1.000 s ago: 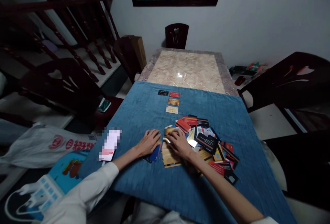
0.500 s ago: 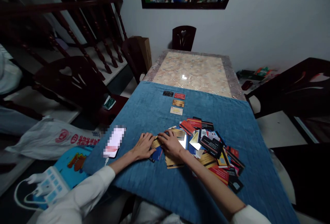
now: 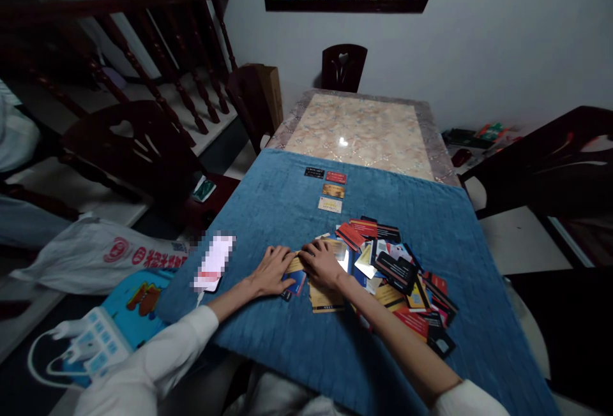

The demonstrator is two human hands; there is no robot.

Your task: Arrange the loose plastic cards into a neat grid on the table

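My left hand (image 3: 274, 272) lies low on the blue cloth, fingers bent forward and thumb apart, touching a small overlapping group of cards. A gold card and a blue card (image 3: 295, 283) show between my two hands. Over gold cards just to the right rests my right hand (image 3: 323, 266), its bent fingers reaching left to the gold card's edge; its thumb is hidden. Below it a gold card (image 3: 326, 300) shows its dark stripe. Right of my right hand spreads a loose heap of bank-style cards, with a black card (image 3: 395, 269) on top and a red card (image 3: 350, 235) behind.
Farther back lie a black card (image 3: 314, 173), a red card (image 3: 336, 177), a gold card (image 3: 333, 191) and a pale card (image 3: 330, 205). A phone (image 3: 214, 261) with a cable lies left. The blue cloth (image 3: 258, 202) covers the near table; chairs stand around it.
Both hands stay at the same cards, with barely any motion. The whole view has shifted slightly, and a little more of the blue card shows beside my left thumb.
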